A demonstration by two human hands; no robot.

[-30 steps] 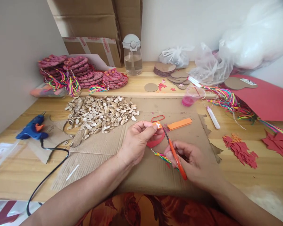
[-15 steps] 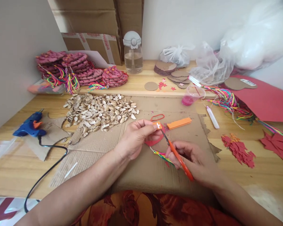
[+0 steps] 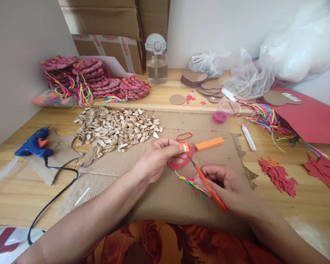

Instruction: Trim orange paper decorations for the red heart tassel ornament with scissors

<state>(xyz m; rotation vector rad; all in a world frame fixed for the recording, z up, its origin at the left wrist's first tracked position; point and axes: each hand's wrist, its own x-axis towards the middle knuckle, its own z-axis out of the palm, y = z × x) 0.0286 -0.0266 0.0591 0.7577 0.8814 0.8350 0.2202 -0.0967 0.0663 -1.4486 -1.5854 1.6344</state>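
My left hand (image 3: pixel 166 156) pinches a small orange piece of paper or foam (image 3: pixel 186 145) with a white star (image 3: pixel 185 147) on it. In my right hand (image 3: pixel 222 185) is a pair of scissors (image 3: pixel 209 187) with orange-red handles, its blade tips just below the orange piece. Beneath my left hand lies a red disc (image 3: pixel 178 164), partly hidden, with a red cord loop (image 3: pixel 184 136) above it and a multicoloured tassel (image 3: pixel 194 183) below. A folded orange strip (image 3: pixel 209 144) rests on the cardboard to the right.
Peanut shells (image 3: pixel 121 128) cover the cardboard at left, near a blue glue gun (image 3: pixel 35 143). Stacks of pink-red discs (image 3: pixel 89 75), a water bottle (image 3: pixel 156 60) and cardboard rounds (image 3: pixel 194 77) line the back. A cup of pink liquid (image 3: pixel 225 110), a white tube (image 3: pixel 248 137) and red scraps (image 3: pixel 279 177) are at right.
The view has shifted slightly. Both hands keep nearly the same pose, with the scissors tips still close to the orange piece.
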